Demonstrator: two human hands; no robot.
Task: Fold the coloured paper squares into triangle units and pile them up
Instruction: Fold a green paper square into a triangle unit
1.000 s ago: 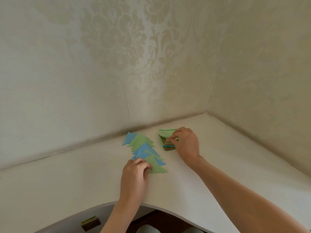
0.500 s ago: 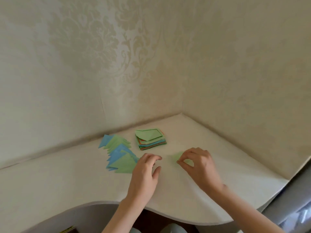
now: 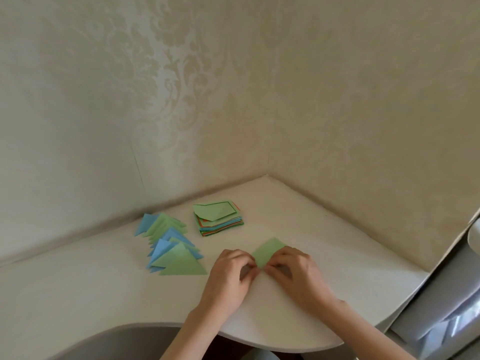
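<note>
A light green paper square (image 3: 266, 252) lies on the white table (image 3: 104, 289) in front of me, one corner pointing toward me. My left hand (image 3: 231, 275) and my right hand (image 3: 296, 271) meet at that near corner and pinch it between fingertips. To the left lies a spread row of folded blue and green triangle units (image 3: 168, 245). Behind the hands stands the stack of unfolded coloured squares (image 3: 218, 219), its top green sheet bent over at one corner.
The table fits into a corner between two pale patterned walls (image 3: 233, 100). Its curved front edge (image 3: 259, 341) runs just under my forearms. A grey-white fixture (image 3: 446, 302) stands past the table's right end.
My right hand took a green square off the stack and brought it to the table in front of me. My left hand left the triangle row and joined it at the near corner.
</note>
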